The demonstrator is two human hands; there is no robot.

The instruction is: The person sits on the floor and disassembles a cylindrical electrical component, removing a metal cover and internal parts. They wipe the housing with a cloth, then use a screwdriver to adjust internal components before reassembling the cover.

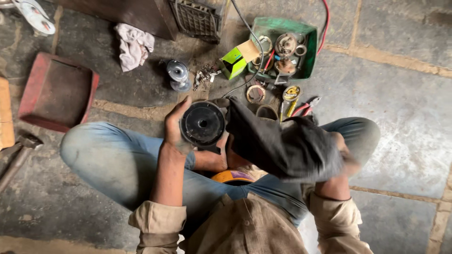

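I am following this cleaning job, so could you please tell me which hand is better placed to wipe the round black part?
Probably the right hand: it already grips the dark cloth, which drapes against the round black part. The left hand is cupped around that part's side, holding it.

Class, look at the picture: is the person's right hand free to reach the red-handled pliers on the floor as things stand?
Probably not at once. The right hand is wrapped in a dark cloth draped toward the round black part. The pliers lie just beyond the knee, with nothing lying over them.
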